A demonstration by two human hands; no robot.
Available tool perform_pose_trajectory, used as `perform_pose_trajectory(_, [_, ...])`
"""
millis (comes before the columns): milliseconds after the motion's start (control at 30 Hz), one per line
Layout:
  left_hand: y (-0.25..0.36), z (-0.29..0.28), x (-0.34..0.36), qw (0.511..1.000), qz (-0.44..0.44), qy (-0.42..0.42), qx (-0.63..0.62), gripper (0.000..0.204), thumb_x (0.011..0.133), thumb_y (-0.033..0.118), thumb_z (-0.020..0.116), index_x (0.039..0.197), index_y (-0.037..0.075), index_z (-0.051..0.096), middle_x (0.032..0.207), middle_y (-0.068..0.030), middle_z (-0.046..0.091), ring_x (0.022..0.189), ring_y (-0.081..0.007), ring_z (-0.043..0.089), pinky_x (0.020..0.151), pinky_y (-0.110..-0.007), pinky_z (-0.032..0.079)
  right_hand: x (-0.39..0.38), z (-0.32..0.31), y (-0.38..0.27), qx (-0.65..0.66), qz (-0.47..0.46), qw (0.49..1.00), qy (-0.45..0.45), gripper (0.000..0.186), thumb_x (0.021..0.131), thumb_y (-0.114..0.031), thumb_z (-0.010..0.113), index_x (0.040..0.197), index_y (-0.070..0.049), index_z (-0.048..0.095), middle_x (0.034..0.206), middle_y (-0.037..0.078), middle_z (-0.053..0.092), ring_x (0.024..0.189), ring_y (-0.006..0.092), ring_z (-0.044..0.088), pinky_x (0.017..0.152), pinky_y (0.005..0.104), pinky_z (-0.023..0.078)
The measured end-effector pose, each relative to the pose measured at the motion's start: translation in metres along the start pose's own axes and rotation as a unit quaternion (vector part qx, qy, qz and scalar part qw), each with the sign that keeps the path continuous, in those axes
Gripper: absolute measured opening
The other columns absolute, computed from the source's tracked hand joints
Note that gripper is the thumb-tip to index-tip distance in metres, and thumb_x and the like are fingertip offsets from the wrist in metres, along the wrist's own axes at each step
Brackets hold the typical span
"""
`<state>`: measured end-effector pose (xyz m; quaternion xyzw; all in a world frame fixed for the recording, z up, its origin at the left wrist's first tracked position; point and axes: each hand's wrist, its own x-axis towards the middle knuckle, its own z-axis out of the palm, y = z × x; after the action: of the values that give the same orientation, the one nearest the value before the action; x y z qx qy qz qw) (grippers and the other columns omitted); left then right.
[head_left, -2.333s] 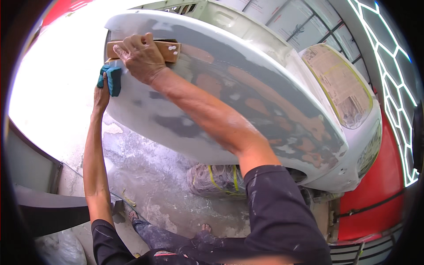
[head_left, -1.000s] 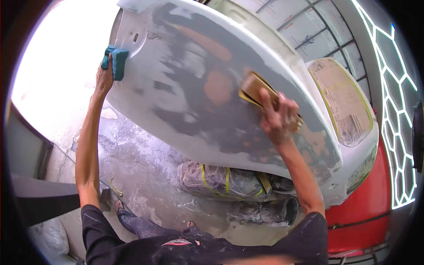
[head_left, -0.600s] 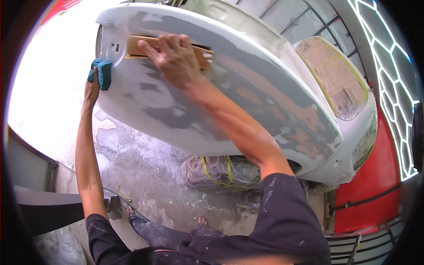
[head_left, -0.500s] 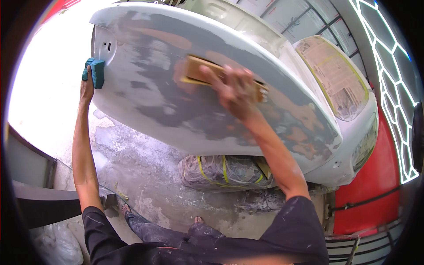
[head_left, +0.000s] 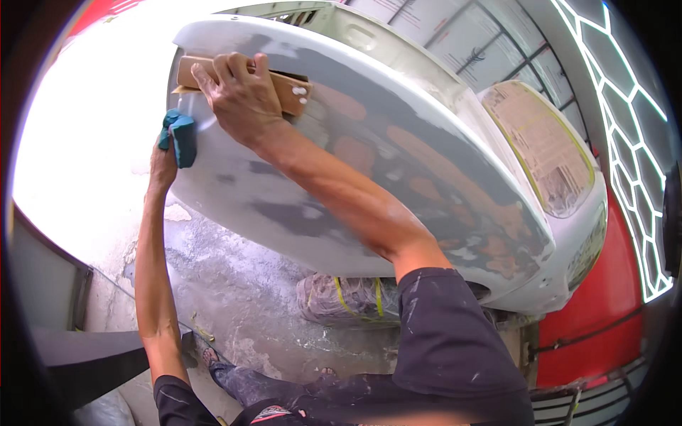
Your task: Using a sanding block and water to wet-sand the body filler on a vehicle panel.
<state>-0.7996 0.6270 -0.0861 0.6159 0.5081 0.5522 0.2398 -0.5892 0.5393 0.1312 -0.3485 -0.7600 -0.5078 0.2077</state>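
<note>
A long car body panel (head_left: 355,213), white with grey and tan patches, stretches across the view. At its far left end my right hand (head_left: 245,103) grips a long brown sanding block (head_left: 290,91) pressed against the surface. My fingers are wrapped over its top, and a sheet edge shows under its left end. Just below, at the panel's left edge, my left hand (head_left: 163,165) holds a teal sponge-like pad (head_left: 183,140). Its fingers are largely hidden behind the pad and the panel edge.
A plastic-wrapped wheel (head_left: 348,297) with yellow tape sits under the panel. To the right is a paper-masked window (head_left: 538,145). A dark beam (head_left: 92,358) juts in at lower left, above the stained concrete floor (head_left: 220,273). A red panel (head_left: 590,312) stands at right.
My right hand has slid the sanding block from the panel's middle to its far left end. My left hand remains at the left edge with the pad; the view has shifted slightly.
</note>
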Motion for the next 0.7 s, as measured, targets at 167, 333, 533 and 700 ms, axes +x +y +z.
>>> perform_pose_trajectory(167, [-0.034, -0.011, 0.009, 0.998, 0.060, 0.000, -0.029, 0.054, 0.116, 0.045, 0.039, 0.141, 0.002, 0.060, 0.126, -0.0288, 0.069, 0.120, -0.0436, 0.065, 0.102, -0.049, 0.049, -0.014, -0.006, 0.003, 0.037, -0.019, 0.999, -0.003, 0.055, 0.094, -0.015, 0.062, 0.149, -0.022, 0.063, 0.114, 0.008, 0.060, 0.110, 0.0245, 0.054, 0.093, 0.0440, 0.042])
perform_pose_trajectory(333, [-0.063, -0.059, 0.032, 0.981, 0.119, 0.090, 0.123, 0.061, 0.115, 0.051, 0.035, 0.146, 0.004, 0.060, 0.130, -0.0288, 0.068, 0.125, -0.0442, 0.063, 0.106, -0.050, 0.048, -0.185, -0.153, 0.120, -0.021, 0.005, 0.995, -0.098, 0.071, 0.088, -0.009, 0.070, 0.155, -0.028, 0.059, 0.119, 0.009, 0.061, 0.099, 0.0262, 0.056, 0.089, 0.0419, 0.045])
perform_pose_trajectory(533, [0.004, -0.015, 0.013, 0.996, 0.000, 0.051, 0.072, 0.072, 0.113, 0.060, 0.030, 0.142, 0.001, 0.061, 0.131, -0.0294, 0.066, 0.124, -0.0476, 0.062, 0.106, -0.055, 0.047, -0.300, -0.256, 0.209, -0.075, -0.002, 0.986, -0.150, 0.061, 0.094, -0.017, 0.071, 0.152, -0.029, 0.062, 0.125, 0.012, 0.063, 0.109, 0.0289, 0.060, 0.095, 0.0490, 0.046])
perform_pose_trajectory(700, [0.021, -0.054, -0.017, 0.997, -0.018, 0.035, 0.067, 0.068, 0.114, 0.057, 0.031, 0.122, -0.001, 0.066, 0.117, -0.0291, 0.068, 0.107, -0.0478, 0.065, 0.099, -0.054, 0.049, -0.092, -0.087, 0.055, -0.012, -0.037, 0.996, -0.074, 0.060, 0.095, -0.015, 0.063, 0.154, -0.024, 0.059, 0.111, 0.007, 0.059, 0.100, 0.0237, 0.056, 0.087, 0.0450, 0.044])
